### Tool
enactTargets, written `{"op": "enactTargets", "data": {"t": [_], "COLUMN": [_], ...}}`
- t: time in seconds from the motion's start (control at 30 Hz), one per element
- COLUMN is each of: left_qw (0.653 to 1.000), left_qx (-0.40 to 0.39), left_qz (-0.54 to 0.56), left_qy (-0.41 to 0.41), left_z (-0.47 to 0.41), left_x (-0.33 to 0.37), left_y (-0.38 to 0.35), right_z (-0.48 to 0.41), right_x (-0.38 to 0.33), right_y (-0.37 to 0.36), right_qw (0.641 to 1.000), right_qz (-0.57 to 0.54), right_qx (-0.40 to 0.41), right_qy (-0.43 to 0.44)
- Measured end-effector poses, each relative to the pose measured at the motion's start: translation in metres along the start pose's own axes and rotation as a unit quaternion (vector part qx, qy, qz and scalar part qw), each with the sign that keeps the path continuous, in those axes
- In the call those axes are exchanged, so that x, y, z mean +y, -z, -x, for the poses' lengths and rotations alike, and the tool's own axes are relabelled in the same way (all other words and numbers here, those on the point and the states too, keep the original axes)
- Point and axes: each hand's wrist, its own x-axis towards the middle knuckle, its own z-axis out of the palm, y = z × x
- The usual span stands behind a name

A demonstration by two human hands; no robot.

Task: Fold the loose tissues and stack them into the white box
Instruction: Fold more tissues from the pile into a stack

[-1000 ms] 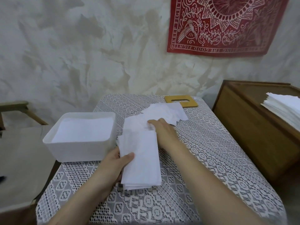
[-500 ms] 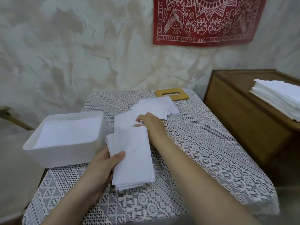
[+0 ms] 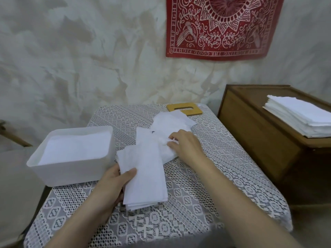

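A stack of folded white tissues point(image 3: 146, 178) lies in the middle of the lace-covered table. My left hand point(image 3: 114, 185) grips its left edge, thumb on top. Behind the stack lies a loose heap of tissues point(image 3: 172, 122). My right hand point(image 3: 184, 145) pinches a crumpled tissue at the near edge of that heap. The white box point(image 3: 71, 169) stands at the table's left, with flat white tissues inside it.
A yellow wooden lid with a slot point(image 3: 184, 109) lies at the table's far edge. A wooden cabinet point(image 3: 259, 136) stands to the right with a tall pile of white tissues point(image 3: 300, 117) on top. A red cloth point(image 3: 222, 27) hangs on the wall.
My right hand has slid right along the loose heap and gathered a tissue, which now looks bunched. My left hand still holds the folded stack. The camera has shifted slightly.
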Motion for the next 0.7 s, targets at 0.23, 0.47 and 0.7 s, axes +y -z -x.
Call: {"op": "enactTargets", "data": {"t": [0.23, 0.47, 0.7], "left_qw": [1.000, 0.998, 0.997], "left_qx": [0.001, 0.020, 0.027], "left_qz": [-0.013, -0.036, -0.054], "left_qy": [-0.004, -0.037, -0.053], "left_z": [0.005, 0.000, -0.010], "left_x": [0.006, 0.009, 0.010], "left_y": [-0.007, -0.019, -0.025], "right_z": [0.053, 0.072, 0.068], "right_x": [0.030, 0.038, 0.045], "right_y": [0.025, 0.037, 0.046], "right_qw": [0.999, 0.999, 0.995], "right_qz": [0.007, -0.015, -0.079], "right_qx": [-0.003, 0.018, 0.047], "right_qy": [-0.039, -0.028, -0.043]}}
